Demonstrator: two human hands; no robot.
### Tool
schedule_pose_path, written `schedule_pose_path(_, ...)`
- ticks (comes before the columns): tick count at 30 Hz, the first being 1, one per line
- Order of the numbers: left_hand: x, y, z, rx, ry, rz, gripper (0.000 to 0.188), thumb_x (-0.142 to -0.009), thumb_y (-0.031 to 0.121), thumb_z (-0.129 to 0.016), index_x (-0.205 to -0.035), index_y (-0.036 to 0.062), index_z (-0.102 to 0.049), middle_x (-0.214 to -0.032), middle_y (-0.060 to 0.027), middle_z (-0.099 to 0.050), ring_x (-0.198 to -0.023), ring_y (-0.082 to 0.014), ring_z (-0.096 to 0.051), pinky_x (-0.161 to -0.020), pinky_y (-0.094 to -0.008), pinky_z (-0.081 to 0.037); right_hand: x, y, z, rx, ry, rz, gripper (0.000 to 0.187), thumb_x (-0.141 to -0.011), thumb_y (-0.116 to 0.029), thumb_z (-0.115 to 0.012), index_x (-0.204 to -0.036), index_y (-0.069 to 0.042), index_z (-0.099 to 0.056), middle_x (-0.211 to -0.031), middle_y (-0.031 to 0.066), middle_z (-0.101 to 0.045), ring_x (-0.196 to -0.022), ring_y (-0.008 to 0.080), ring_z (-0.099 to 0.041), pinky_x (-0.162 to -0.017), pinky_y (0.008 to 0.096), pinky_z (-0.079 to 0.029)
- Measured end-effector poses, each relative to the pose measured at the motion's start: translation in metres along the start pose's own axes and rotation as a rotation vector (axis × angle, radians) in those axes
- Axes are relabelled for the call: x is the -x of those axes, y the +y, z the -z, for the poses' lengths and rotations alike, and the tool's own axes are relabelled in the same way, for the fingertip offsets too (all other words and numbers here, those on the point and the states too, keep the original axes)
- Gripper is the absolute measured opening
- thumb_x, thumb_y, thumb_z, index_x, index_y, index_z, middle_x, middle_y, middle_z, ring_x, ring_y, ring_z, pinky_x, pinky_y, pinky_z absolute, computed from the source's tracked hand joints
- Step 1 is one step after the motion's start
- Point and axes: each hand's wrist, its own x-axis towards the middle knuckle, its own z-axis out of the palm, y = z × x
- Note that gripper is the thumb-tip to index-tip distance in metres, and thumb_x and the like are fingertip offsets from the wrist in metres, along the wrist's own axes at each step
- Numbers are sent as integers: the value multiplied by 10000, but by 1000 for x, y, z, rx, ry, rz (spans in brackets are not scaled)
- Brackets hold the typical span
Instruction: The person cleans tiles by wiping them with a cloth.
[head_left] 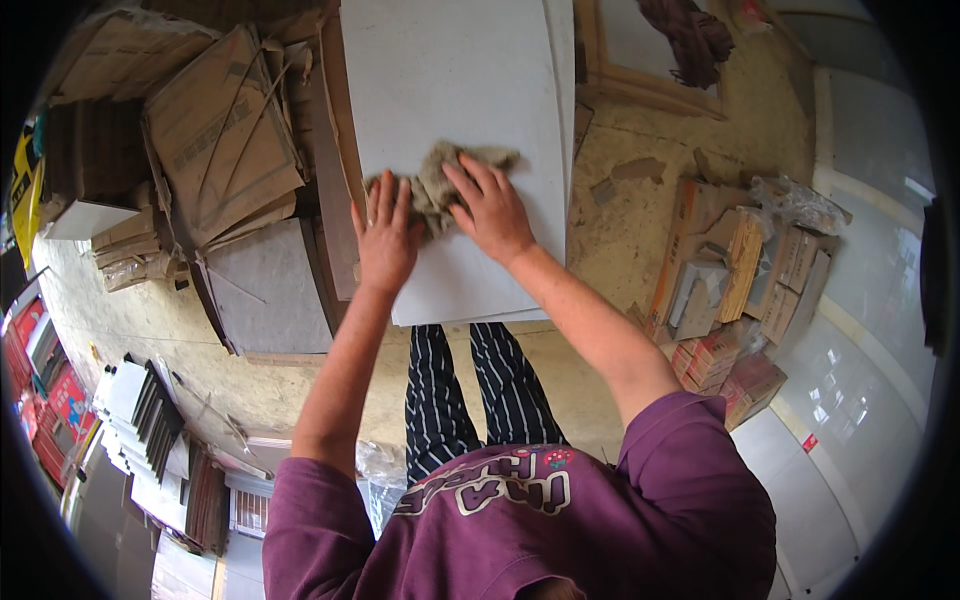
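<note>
A crumpled grey-brown rag (434, 185) lies on a large white panel (455, 80) in front of me. My left hand (388, 240) rests on the rag's left end near the panel's left edge, its fingers stretched out and slightly spread. Over the right part of the rag, my right hand (495, 215) has its fingers bent and pressed into the cloth, which bunches up between both hands. The panel appears to lie on top of at least one more sheet, whose edge shows along the right side.
Flattened cardboard (230, 140) and a grey slab (268, 285) stand close on the left. Stacked boxes (700, 265) sit on the floor at right, with plastic wrap (800, 205) over some. A framed panel (650, 50) bears a dark cloth (690, 40) at far right. Stacked tiles (150, 425) stand at lower left.
</note>
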Motion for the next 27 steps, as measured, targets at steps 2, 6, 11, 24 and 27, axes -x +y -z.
schedule_pose_path(2,38,15,-5,51,-46,26,702,-789,211,-656,-1421,136,-359,-1517,-89,-257,-1383,-290,-265,-1110,-550,-152,38,-6,5,-32,-36,-28,593,-716,-94,-685,-1276,-162,-501,-1272,93,-479,-1127,300,-481,-952,393,-433)
schedule_pose_path(6,101,33,-13,117,-34,28,501,-746,182,-678,-1226,145,-541,-1334,-52,-458,-1239,-267,-410,-1070,-511,-248,101,-14,13,-90,-126,-116,507,-682,1,-618,-1144,-202,-574,-1138,32,-541,-1023,274,-543,-845,366,-499)
schedule_pose_path(11,107,36,-8,338,-105,107,92,-800,136,-641,-885,103,-628,-874,-80,-607,-863,-289,-565,-855,-424,-411,102,-2,45,-259,-276,-288,329,-793,-10,-582,-1064,-189,-634,-992,60,-577,-923,259,-591,-806,349,-520)
schedule_pose_path(24,-138,52,28,131,154,-28,546,-854,263,-610,-1354,145,-426,-1449,-163,-322,-1301,-361,-349,-1050,-450,-330,-125,99,99,35,110,-213,302,-876,-190,-531,-1166,-151,-604,-1268,90,-533,-1099,284,-543,-926,375,-454)
schedule_pose_path(27,-131,52,2,20,30,-67,671,-859,357,-604,-1435,163,-319,-1537,-142,-152,-1400,-341,-179,-1116,-497,-198,-122,102,71,190,-21,-239,406,-900,-249,-515,-1305,-218,-503,-1425,52,-397,-1271,238,-411,-1056,390,-336)
